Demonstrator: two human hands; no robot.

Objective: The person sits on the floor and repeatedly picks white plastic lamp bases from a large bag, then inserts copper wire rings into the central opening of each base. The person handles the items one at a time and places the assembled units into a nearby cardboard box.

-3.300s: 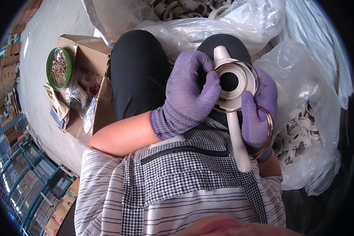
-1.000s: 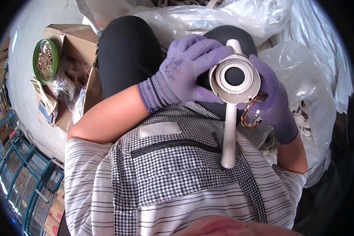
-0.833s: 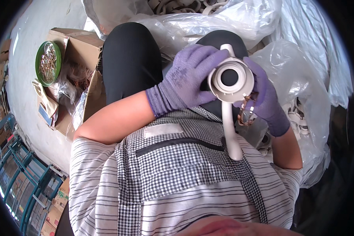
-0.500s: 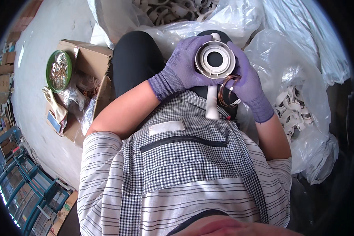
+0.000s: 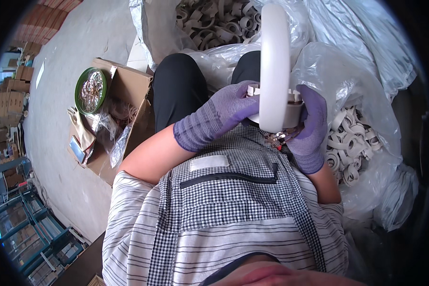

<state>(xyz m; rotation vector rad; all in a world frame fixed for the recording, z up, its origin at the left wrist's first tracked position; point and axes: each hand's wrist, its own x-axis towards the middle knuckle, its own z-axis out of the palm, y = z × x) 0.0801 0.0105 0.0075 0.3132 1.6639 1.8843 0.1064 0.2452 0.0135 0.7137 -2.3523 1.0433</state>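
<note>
Between my hands is a white plastic part with a round, notched collar and a long, smooth, curved arm rising toward the camera. My left hand, in a purple knit glove, grips the collar from the left, its fingertips partly behind the arm. The gloved right hand is closed around the collar's right side. Several thin coppery metal rings hang at the right palm, seemingly held by that hand's lower fingers. The collar's underside is hidden.
At left, a cardboard box carries a green-rimmed round tray of small metallic pieces and a cream glove. A plastic bag at right and a plastic-lined container ahead hold many white plastic rings.
The part has been tipped so its round opening no longer faces the camera and its curved arm stands up in front. Both hands have turned with it; the coppery rings stay by the right hand.
</note>
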